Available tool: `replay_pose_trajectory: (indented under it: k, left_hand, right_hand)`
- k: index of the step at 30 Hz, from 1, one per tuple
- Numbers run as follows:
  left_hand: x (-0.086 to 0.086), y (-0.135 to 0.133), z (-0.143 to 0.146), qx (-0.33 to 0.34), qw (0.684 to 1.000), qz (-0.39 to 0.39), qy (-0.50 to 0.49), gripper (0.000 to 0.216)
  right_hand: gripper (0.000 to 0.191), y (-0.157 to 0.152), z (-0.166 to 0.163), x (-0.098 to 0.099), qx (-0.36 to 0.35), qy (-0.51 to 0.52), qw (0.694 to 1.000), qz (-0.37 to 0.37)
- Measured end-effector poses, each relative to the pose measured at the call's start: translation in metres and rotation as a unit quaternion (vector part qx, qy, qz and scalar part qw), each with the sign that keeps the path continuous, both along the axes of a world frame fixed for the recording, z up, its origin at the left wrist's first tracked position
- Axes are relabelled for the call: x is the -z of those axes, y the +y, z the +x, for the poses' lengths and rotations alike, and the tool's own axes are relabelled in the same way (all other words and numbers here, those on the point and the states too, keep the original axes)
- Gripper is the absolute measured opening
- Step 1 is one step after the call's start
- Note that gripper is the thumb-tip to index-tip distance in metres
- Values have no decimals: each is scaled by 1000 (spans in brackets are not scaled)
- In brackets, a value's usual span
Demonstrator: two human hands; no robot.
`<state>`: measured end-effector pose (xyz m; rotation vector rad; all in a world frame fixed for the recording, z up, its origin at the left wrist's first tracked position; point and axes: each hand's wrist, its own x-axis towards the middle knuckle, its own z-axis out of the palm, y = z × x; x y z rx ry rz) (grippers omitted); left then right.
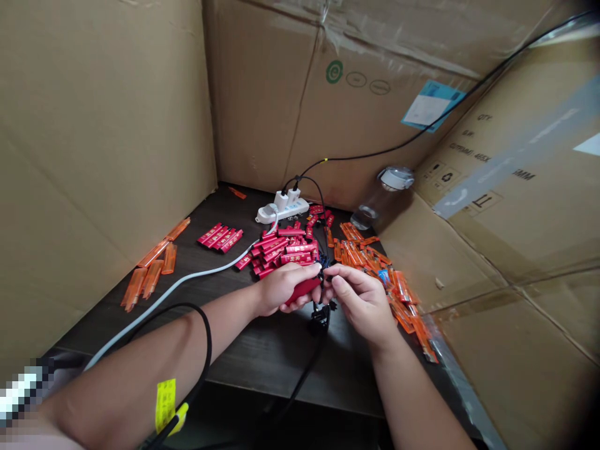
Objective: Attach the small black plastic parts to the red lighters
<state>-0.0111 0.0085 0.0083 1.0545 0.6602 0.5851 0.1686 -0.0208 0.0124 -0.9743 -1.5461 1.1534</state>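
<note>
My left hand (285, 284) is closed around a smooth red lighter-shaped case (304, 290), its thumb along the top. Close against it, my right hand (360, 300) has thumb and fingertips pinched together at the case's end. A small dark part seems to sit in that pinch, too small to make out. Just beyond both hands lies a pile of red cases with gold print (285, 247). Small black parts (321, 315) lie under and between the hands, partly hidden. Right of my right hand are many transparent orange lighter bodies (351, 253).
A white power strip (284, 211) with plugs stands at the back, near a clear water bottle (375, 200). Red cases (220, 238) lie in a row on the left, by more orange bodies (150, 278). Cardboard boxes (262, 94) wall the dark table (262, 356). Cables cross it.
</note>
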Motion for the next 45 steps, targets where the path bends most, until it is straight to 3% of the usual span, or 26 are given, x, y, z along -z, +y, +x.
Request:
replay_pose_trajectory:
  k: [12,21,30,39,45]
  left_hand:
    - [-3,-1,0,-4,1000,20,-3,53]
    - [-4,-1,0,-18,1000,19,10,52]
    - [-4,0,0,-18,999,35,25,51]
    - [-4,0,-1,-15,999,43,27,50]
    - [-3,0,0,-14,998,49,22,51]
  right_hand:
    - [12,-2,-10,-5,-13,-8,996,84]
    - [15,-3,-10,-3,66,-71,991,96]
    - [19,-4,-11,-3,101,-11,993,60]
    - [6,0,-6,-4,72,-70,983,152]
    - [21,-1,-8,-2,101,-47,989,98]
